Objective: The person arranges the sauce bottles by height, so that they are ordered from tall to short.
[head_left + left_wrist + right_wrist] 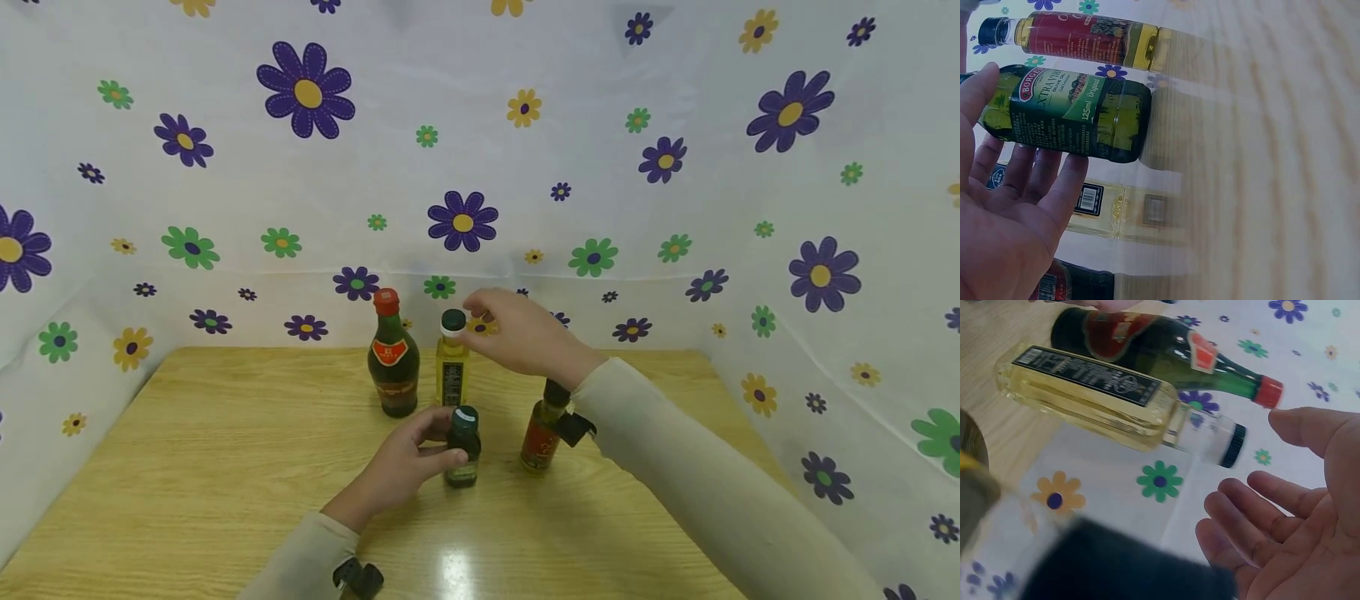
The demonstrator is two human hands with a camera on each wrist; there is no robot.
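My left hand [397, 467] holds a small green olive oil bottle [462, 454] between thumb and fingers. Its label, reading extra virgin olive oil, faces the left wrist view. Behind it stands a clear, square bottle of yellow oil [453, 375] with a dark cap. My right hand [517, 333] hovers beside that cap, fingers loosely bent and nothing in them. The right wrist view shows a gap between these fingers and the cap [1234, 445]. A red-labelled oil bottle [538, 442] stands under my right wrist, its top partly hidden by the arm.
A dark green bottle with a red cap [393, 375] stands left of the yellow oil bottle. All the bottles are upright on a wooden table [225, 450]. A white flowered cloth [405, 167] hangs behind the table and along its sides.
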